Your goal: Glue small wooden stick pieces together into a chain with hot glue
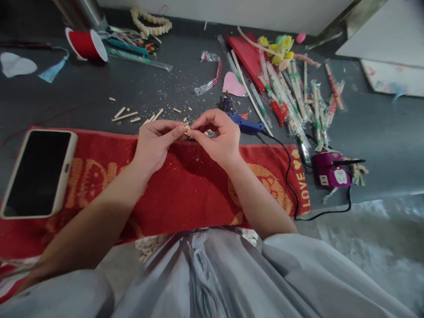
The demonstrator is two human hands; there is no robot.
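My left hand (pixel 155 143) and my right hand (pixel 217 134) meet over the far edge of a red towel (pixel 195 190). Thumbs and fingers of both are pinched round a small pale wooden piece (pixel 187 128), mostly hidden by the fingertips. Short cut wooden sticks (pixel 124 116) and crumbs lie on the dark table beyond my left hand. Just past my right hand rests a blue glue gun (pixel 247 123), its black cord running right over the towel.
A phone (pixel 38 172) lies on the towel at left. Behind it stands a red thread spool (pixel 88 45). Wrapped chopsticks (pixel 291 92), a pink paper heart (pixel 233 84) and a red envelope (pixel 247 55) spread at the back right. A purple power adapter (pixel 331 170) sits near the front edge.
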